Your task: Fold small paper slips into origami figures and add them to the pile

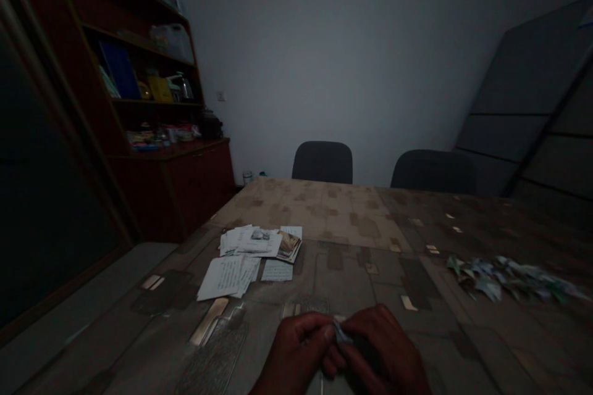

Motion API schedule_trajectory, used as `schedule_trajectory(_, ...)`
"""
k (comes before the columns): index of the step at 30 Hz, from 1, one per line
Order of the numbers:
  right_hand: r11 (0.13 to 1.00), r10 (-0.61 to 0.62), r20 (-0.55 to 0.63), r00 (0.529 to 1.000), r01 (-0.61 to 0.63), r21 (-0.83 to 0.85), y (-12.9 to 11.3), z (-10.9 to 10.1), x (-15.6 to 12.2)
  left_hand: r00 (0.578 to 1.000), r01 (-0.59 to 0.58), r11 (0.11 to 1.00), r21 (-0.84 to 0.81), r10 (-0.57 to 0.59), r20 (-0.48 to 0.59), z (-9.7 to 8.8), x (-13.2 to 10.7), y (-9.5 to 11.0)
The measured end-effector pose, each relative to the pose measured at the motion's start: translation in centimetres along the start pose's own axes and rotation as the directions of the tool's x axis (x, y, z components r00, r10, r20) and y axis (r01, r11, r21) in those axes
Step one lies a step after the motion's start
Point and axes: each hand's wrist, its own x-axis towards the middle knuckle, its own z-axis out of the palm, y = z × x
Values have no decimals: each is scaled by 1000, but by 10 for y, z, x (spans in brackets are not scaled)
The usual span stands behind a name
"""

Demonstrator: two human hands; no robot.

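The person's left hand (299, 344) and right hand (388, 342) are both bare. The fingers (309, 320) have a rather thick shape, and the left thumb (324, 338) ends in a blunt, rounded tip. The right knuckles (380, 311) make a smooth, round outline. Because the light is weak, finer details of nails and creases are difficult to distinguish.

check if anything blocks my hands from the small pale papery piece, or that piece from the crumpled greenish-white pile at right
Nothing visible blocks the left hand or right hand from the piece; towards the pile, only the right hand itself intervenes.
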Motion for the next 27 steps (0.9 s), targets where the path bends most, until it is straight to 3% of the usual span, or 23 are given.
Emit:
schedule_trajectory(14, 993, -49, 58, 997, 55, -101, 1, -5, -2, 997, 81, 992, -101, -81, 2, 2, 2, -3)
schedule_trajectory(27, 947, -150, 50, 987, 158, -281, 4, -8, 0, 984, 151, 965, -213, -168, -65, 7, 2, 2)
